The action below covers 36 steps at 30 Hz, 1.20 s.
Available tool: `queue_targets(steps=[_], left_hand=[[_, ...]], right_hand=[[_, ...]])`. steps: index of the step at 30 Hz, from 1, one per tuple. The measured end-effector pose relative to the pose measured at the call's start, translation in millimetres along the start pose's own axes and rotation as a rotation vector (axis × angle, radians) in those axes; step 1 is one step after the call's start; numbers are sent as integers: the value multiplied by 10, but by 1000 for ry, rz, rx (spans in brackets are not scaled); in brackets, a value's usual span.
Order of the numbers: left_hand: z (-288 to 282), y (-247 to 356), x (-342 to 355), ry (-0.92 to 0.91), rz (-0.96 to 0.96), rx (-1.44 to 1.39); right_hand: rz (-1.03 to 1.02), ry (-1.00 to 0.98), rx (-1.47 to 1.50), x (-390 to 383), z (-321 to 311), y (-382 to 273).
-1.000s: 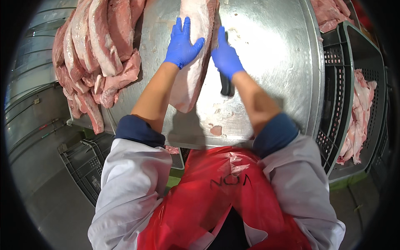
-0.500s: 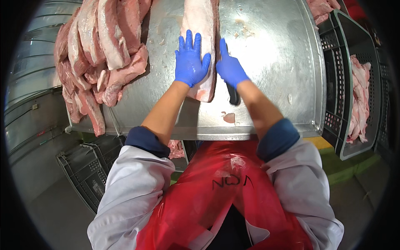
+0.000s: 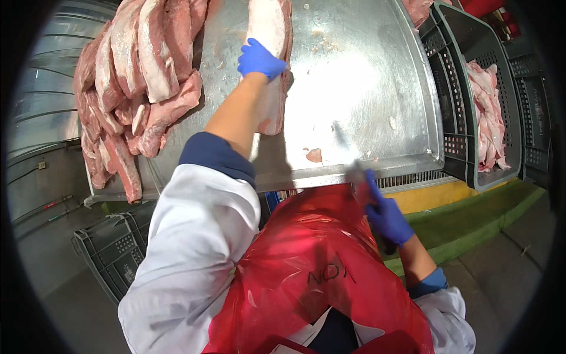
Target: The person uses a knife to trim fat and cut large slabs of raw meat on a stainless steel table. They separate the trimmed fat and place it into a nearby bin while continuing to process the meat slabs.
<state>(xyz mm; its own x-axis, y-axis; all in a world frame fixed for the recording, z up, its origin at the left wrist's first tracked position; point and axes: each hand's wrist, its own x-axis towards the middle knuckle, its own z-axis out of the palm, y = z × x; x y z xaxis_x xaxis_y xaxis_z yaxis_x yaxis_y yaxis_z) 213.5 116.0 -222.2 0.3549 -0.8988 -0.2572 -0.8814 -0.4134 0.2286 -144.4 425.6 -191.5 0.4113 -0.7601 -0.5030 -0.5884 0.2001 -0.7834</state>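
Note:
A long slab of pale, fat-covered meat (image 3: 271,109) lies lengthwise on the metal table, its right side showing a darker edge. My left hand (image 3: 262,60), in a blue glove, is closed over the slab, its fingers bent at the left edge. Down by the red apron, off the table's near edge, my right hand (image 3: 389,218) in a matching glove grips a knife (image 3: 355,174). Its blade is smeared by motion and points up toward the table; part of the dark handle shows below the hand.
A heap of meat strips (image 3: 138,76) covers the table's (image 3: 377,135) left side. A small meat scrap (image 3: 313,155) lies near the front. To the right, a grey crate (image 3: 469,150) holds pale trimmings (image 3: 488,118). Another crate (image 3: 112,251) stands low at left.
My right hand has drawn the knife back from beside the slab to below the table's near edge. My left hand has gone from lying flat to closed on the slab, slightly farther up.

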Motion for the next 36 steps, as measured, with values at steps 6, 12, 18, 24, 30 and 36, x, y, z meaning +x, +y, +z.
queue_targets(steps=[6,12,18,24,30,36], left_hand=[[-121,-903,458,-307,81,-724],[147,-1815,358,-735,-219,-1187],[75,-876,562,-36,-13,-324],[175,-423,1088,347,-85,-493],[322,106,1425,295,4,-716],[184,114,1241,158,164,-942]], right_hand=[[201,329,293,-233,-506,182],[232,286,171,-274,-891,269],[134,258,215,148,-1207,188],[-11,246,121,724,-1520,-48],[15,231,142,1032,-1653,-112],[-60,233,43,1896,-1637,-329]])
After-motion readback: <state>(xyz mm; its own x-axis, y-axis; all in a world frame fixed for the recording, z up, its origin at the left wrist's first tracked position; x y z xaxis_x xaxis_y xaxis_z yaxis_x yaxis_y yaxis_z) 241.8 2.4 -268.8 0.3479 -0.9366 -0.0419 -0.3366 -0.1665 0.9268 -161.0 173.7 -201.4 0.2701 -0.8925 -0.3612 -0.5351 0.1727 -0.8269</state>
